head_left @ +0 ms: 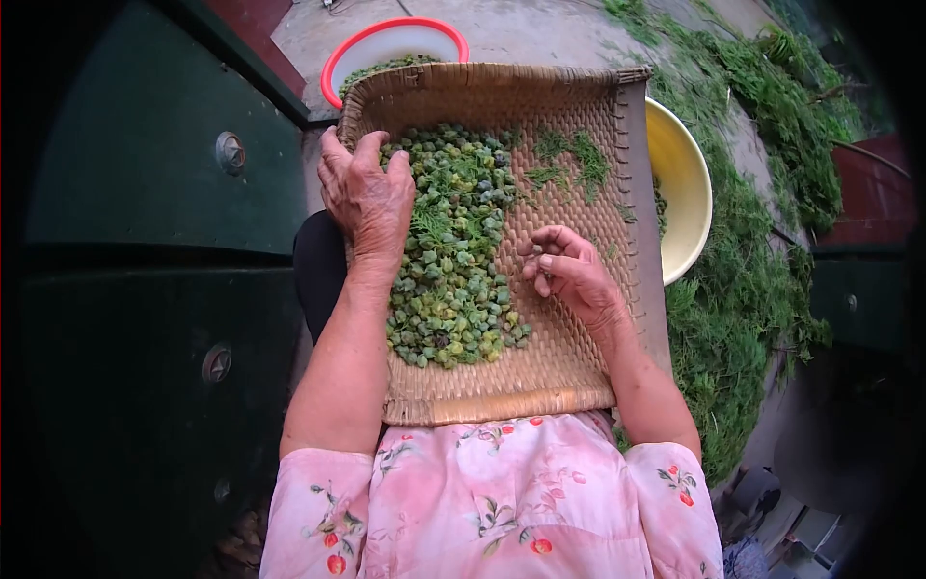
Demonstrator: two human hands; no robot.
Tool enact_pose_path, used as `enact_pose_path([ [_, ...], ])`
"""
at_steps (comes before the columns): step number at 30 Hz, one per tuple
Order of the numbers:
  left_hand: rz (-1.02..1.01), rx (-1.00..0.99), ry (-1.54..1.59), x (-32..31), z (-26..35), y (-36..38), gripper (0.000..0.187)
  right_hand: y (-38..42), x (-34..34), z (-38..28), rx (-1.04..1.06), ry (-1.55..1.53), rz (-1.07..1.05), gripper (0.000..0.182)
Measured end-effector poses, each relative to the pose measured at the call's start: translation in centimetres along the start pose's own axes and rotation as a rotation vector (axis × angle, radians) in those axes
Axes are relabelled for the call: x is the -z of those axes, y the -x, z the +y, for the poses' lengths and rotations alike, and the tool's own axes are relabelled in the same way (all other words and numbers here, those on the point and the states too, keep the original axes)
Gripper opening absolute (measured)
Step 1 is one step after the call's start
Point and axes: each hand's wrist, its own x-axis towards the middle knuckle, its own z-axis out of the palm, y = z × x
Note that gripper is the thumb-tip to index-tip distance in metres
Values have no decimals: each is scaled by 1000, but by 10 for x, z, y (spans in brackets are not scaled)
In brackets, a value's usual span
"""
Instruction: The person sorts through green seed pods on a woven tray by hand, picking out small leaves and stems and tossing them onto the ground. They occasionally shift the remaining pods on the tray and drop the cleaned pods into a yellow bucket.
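Note:
A woven winnowing basket (569, 357) lies across my lap, its near edge against my body. Small green seed cones (444, 289) form a heap along its left half, mixed with bits of feathery green sprig (439, 217). My left hand (367, 198) rests at the basket's left side, fingers bent and apart, beside the upper part of the heap. Over the bare weave on the right, my right hand (569, 270) is closed, thumb against curled fingers. Whatever is in it is too small or hidden to name. Loose green sprigs (586, 164) lie near the basket's far right corner.
Beyond the basket stands a white basin with a red rim (463, 48), with green pieces inside. A yellow basin (690, 193) sits at the right, partly covered by the basket. Cut green branches (733, 328) spread over the ground there. A dark green metal door (164, 193) rises at the left.

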Motion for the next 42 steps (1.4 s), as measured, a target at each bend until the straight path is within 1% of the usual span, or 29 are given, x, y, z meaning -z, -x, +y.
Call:
enact_pose_path([
  [1,5,-4,-3,-1,-1,-1,28,0,2,0,-1,27,15,10],
  [4,-4,7,0,-1,1,0,28,-2,-8,6,-30,651,146,12],
  [5,-9,13,0,0,1,-1,28,-8,-6,19,338,1032,73,11],
  [8,5,3,-11,-2,-1,0,28,-13,-12,39,483,1464,6,21],
  [9,3,0,-13,-2,-1,0,28,-13,-13,39,460,1459,-36,24],
  [12,0,-8,-12,-1,0,0,28,-12,-8,35,449,1354,-63,20],
  [15,4,-11,-8,0,1,0,28,1,-1,1,-220,600,-11,19],
  [18,-3,-4,-3,0,1,0,28,8,-2,-4,-40,-60,-94,15],
  [19,-10,1,1,0,2,0,28,7,-3,-3,-22,-91,-81,17],
  [22,-19,18,3,0,2,-1,28,-5,-9,0,-130,422,39,13],
  [23,-21,23,3,0,1,-1,28,-10,-13,10,15,810,60,15],
  [26,-7,6,-11,-1,0,0,28,-17,-20,40,491,1478,17,18],
  [27,-4,5,-12,-1,0,1,28,-14,-26,43,407,1467,60,21],
  [30,-1,6,-15,-2,-1,0,28,-14,-26,44,426,1474,66,21],
  [31,-6,9,-14,-2,-1,-1,28,-17,-22,45,468,1385,43,20],
  [34,-9,1,-13,-2,-1,-1,28,-18,-14,42,449,1276,4,18],
  [35,-11,0,-13,-2,-1,-1,28,-17,-13,40,497,1259,14,18],
  [38,-4,-8,-14,-3,-1,0,27,-5,-6,2,435,1057,199,18],
  [40,-2,-13,-29,-3,-1,-1,26,3,19,-26,526,1069,446,17],
  [42,-16,3,-29,-2,-1,-3,26,10,57,-48,681,1078,671,17],
])
